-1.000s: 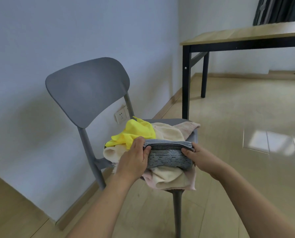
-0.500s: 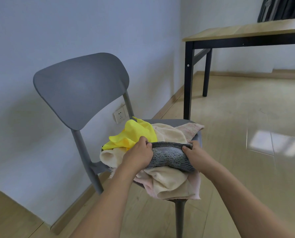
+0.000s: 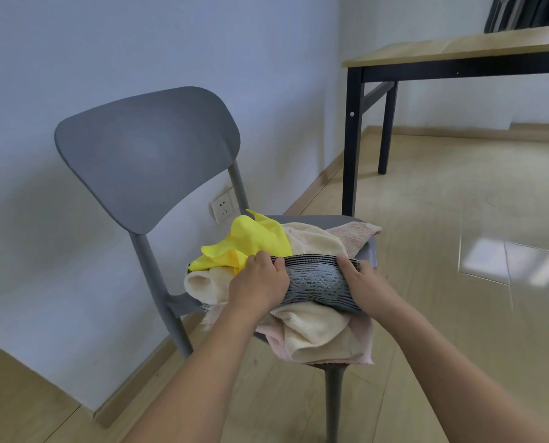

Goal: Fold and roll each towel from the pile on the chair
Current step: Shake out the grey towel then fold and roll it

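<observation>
Both hands crept forward rolling grey towel (image 3: 318,284) atop chair (image 3: 145,155) pile; left hand (image 3: 259,286), right hand (image 3: 364,284) each held grip on roll ends, keeping it tight.

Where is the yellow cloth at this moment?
In the head view the yellow cloth lies on the towel pile at the back left of the chair seat, just behind the left hand and beside the cream towel.

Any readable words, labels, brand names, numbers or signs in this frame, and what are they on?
None can be read.
Grey patterned towel: woven stripes and flecks only, no lettering.
Wall socket: only plug holes, no visible marking.
Chair, table and the other towels: no text or label visible.
</observation>
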Demonstrator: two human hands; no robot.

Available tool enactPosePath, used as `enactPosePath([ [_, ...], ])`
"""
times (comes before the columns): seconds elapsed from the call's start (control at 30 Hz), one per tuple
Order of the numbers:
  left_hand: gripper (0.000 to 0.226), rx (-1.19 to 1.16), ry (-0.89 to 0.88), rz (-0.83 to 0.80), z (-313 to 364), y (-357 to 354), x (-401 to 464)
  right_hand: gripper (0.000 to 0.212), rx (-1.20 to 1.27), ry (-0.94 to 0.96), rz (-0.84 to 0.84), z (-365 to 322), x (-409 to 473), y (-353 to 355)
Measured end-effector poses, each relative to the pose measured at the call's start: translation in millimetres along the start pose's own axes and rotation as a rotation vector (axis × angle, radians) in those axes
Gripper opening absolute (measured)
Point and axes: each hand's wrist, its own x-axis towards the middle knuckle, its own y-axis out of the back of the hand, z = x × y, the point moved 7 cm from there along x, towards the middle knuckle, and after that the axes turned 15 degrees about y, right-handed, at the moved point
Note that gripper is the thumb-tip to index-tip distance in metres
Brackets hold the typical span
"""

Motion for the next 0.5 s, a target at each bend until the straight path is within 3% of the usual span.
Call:
enactPosePath([
  [0.07,0.039,-0.014,-0.032,0.075,-0.1,6.9,-7.2,0.090,-0.012,-0.022,0.035,-1.4,-1.9,2.9],
  [0.13,0.037,-0.034,-0.084,0.184,2.8,21.0,-16.5,0.083,0.052,0.015,0.092,-13.8,-4.8,10.7],
  [0.2,0.034,-0.090,-0.148,0.310,7.7,42.2,-28.5,0.077,0.250,0.066,0.150,-31.8,-11.7,20.6],
  [0.3,0.028,-0.196,-0.214,0.408,19.3,72.7,-43.1,0.048,0.607,0.095,0.176,-54.0,-22.0,33.0],
  [0.43,0.027,-0.563,-0.046,0.011,29.4,76.2,-45.2,0.027,0.767,0.103,0.206,-68.6,-38.3,51.9],
  [0.5,0.022,-0.663,0.009,-0.070,30.5,73.7,-48.9,0.023,0.811,0.113,0.210,-72.0,-46.1,56.7],
])
